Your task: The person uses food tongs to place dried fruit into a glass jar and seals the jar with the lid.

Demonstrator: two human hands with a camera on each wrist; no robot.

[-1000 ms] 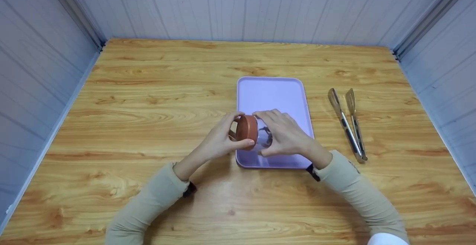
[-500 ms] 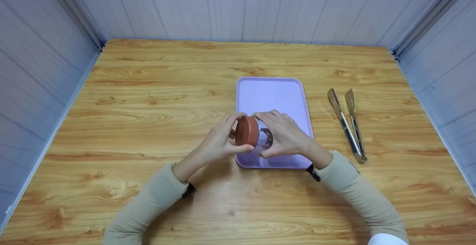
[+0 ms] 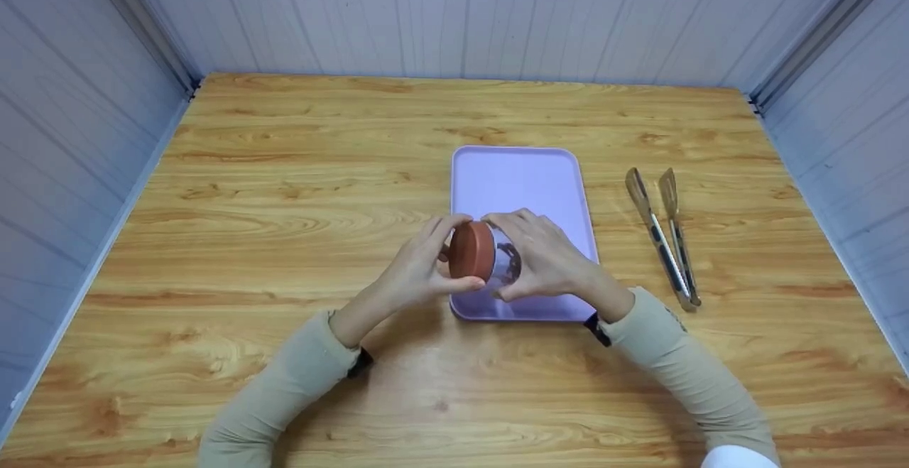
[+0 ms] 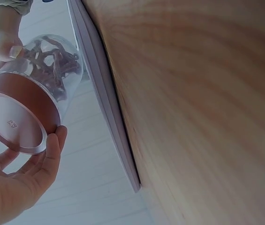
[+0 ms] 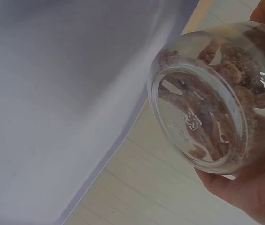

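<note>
A clear jar (image 5: 259, 93) with brown, dried-looking pieces inside is held tilted on its side over the near part of a purple tray (image 3: 518, 184). Its reddish-brown lid (image 3: 471, 251) faces left and sits on the jar's mouth. My left hand (image 3: 415, 265) grips the lid by its rim, thumb below and fingers above, as the left wrist view also shows. Around the clear body curls my right hand (image 3: 543, 255), thumb on the near side. In the right wrist view the jar's round base faces the camera, with the brown pieces (image 5: 202, 112) showing through it.
Metal tongs (image 3: 664, 241) with dark grips lie spread on the wooden table (image 3: 298, 170), right of the tray. Pale panelled walls (image 3: 440, 13) enclose the table at the back and both sides.
The lid end has turned slightly toward the camera and shifted a little down and left since the first frame. Both hands keep their hold; the tray and tongs stay put.
</note>
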